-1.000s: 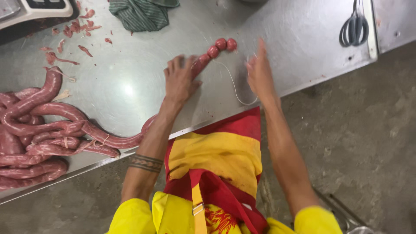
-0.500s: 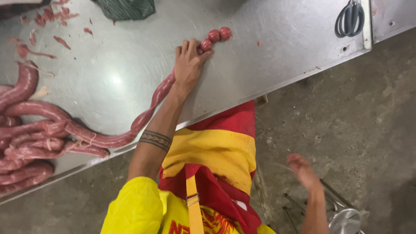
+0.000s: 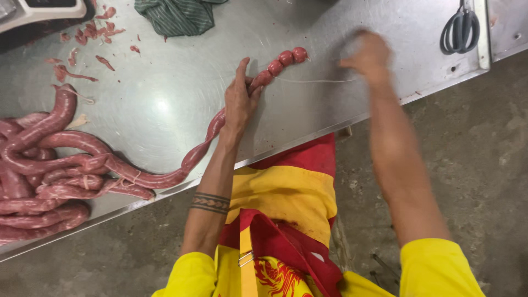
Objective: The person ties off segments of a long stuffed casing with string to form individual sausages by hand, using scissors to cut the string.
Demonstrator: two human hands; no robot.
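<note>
on the steel table (image 3: 165, 104), the sausage (image 3: 220, 118) runs diagonally up-right.

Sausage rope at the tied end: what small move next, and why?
Probably bring the string round the sausage rope just behind the last small ball. The left hand pins the rope there, three balls are formed at the tip, and the right hand, blurred, seems to hold the string taut on the steel table.

Bare steel table (image 3: 165, 104) lies open between sausage coils (image 3: 38, 165), green cloth (image 3: 176, 16) and, seemingly clear, scissors (image 3: 461, 30).
</note>
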